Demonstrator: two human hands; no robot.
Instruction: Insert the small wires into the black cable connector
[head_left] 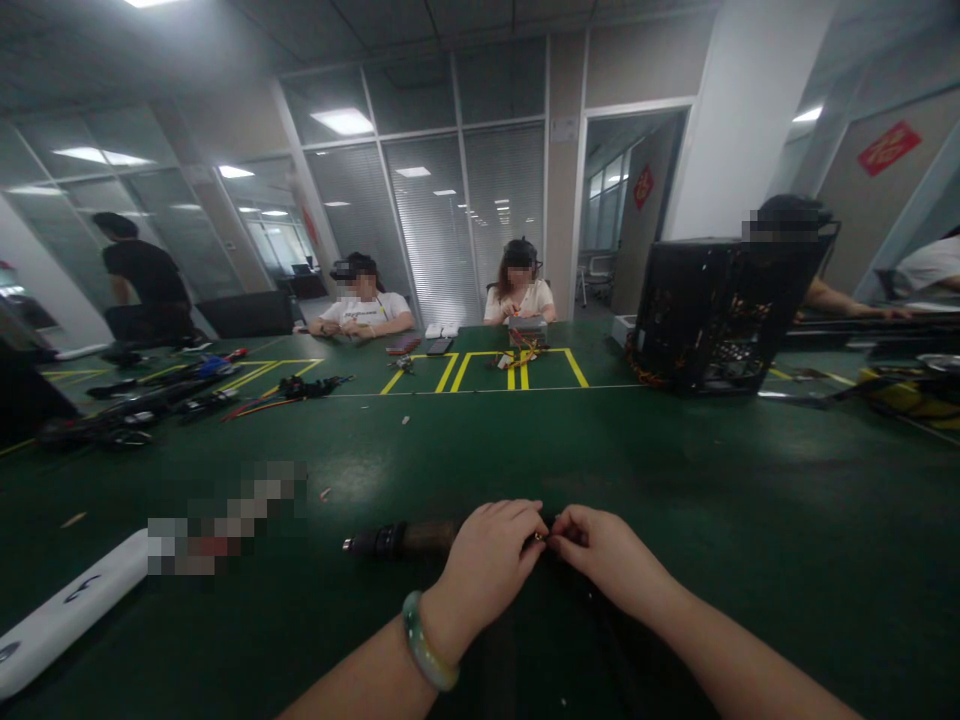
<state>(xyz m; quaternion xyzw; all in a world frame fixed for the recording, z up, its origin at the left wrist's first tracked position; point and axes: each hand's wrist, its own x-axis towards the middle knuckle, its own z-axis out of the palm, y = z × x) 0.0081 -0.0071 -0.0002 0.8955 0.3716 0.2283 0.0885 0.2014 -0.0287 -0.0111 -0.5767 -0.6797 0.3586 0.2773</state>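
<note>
Lying lengthwise on the green table (300,620) is a dark cylindrical tool (424,540) with a metal tip at its left end and a brownish body. My left hand (491,560), with a jade-coloured bangle (427,645) on the wrist, is closed over the tool's right part. Its thumb and fingertips come together beside a tiny shiny part (538,538). My right hand (596,545) pinches just to the right of that spot, its fingertips nearly touching the left ones. What the right fingers hold is too small to name. Something dark, perhaps a cable, runs beneath the right hand.
A white elongated object (75,610) lies at front left. Cables and black parts (150,395) spread across the far left. A black computer case (727,315) stands at the right. Across the table sit two people (367,305), one behind a metal box with coloured wires (527,335).
</note>
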